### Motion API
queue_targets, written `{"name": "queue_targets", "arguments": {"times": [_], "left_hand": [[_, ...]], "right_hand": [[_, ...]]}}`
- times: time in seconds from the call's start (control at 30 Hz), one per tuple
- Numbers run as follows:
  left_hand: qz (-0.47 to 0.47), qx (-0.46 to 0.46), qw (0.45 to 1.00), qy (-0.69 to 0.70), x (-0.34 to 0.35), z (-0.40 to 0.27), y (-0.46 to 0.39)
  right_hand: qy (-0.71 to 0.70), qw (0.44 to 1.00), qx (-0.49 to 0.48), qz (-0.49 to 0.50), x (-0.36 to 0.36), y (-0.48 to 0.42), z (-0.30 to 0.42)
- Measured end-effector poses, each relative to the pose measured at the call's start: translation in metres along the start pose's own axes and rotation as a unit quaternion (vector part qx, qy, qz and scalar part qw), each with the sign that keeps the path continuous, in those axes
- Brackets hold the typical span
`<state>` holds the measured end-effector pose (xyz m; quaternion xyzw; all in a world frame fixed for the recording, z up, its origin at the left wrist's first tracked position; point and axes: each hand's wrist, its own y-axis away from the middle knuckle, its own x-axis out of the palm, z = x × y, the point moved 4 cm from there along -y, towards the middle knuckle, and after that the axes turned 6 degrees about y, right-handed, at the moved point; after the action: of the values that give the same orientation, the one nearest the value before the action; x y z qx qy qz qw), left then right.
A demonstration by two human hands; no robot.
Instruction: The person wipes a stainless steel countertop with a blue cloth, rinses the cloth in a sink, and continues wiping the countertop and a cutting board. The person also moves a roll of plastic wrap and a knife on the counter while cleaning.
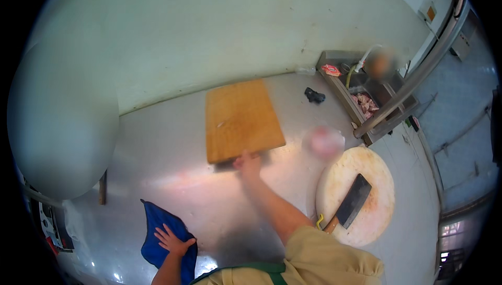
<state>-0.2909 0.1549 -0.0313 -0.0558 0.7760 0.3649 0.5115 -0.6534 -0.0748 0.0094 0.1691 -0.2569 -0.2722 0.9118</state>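
On the stainless steel table (168, 183), my left hand (172, 241) lies spread flat on a blue cloth (155, 218). My right hand (249, 163) grips the near edge of a rectangular wooden cutting board (241, 120); that edge looks slightly raised, with a dark shadow beneath it. To the right of my right arm, a cleaver (354, 200) with a black blade and wooden handle rests on a thick round chopping block (376, 214). A yellow hooked item (320, 221) sits beside its handle. The underside of the board is hidden.
A blurred reddish item (324, 142) lies between board and block. Behind it are a crumpled dark cloth-like item (314, 95) and a metal sink (337, 85) holding pieces of raw meat (364, 104). A metal pipe (408, 93) crosses the sink. A wooden handle (102, 189) shows at left.
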Motion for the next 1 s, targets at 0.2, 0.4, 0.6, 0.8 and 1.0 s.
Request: {"name": "queue_targets", "arguments": {"times": [0.2,0.4,0.6,0.8,1.0], "left_hand": [[-0.005,-0.009,1.0,-0.001,0.002,0.005,-0.003],[0.002,0.014,1.0,0.005,-0.001,-0.003,0.001],[-0.002,0.023,1.0,0.008,0.0,-0.004,0.003],[0.004,0.021,1.0,-0.014,-0.006,-0.012,0.006],[0.004,0.039,0.999,0.003,-0.014,-0.016,0.014]], "right_hand": [[0.055,0.995,0.055,0.063,0.018,0.06,-0.079],[0.04,0.979,0.151,0.133,0.078,0.093,-0.138],[0.222,0.939,0.171,0.201,0.11,0.1,-0.193],[0.342,0.844,0.223,0.348,0.107,0.113,-0.199],[0.426,0.813,0.022,0.396,0.05,0.139,-0.168]]}}
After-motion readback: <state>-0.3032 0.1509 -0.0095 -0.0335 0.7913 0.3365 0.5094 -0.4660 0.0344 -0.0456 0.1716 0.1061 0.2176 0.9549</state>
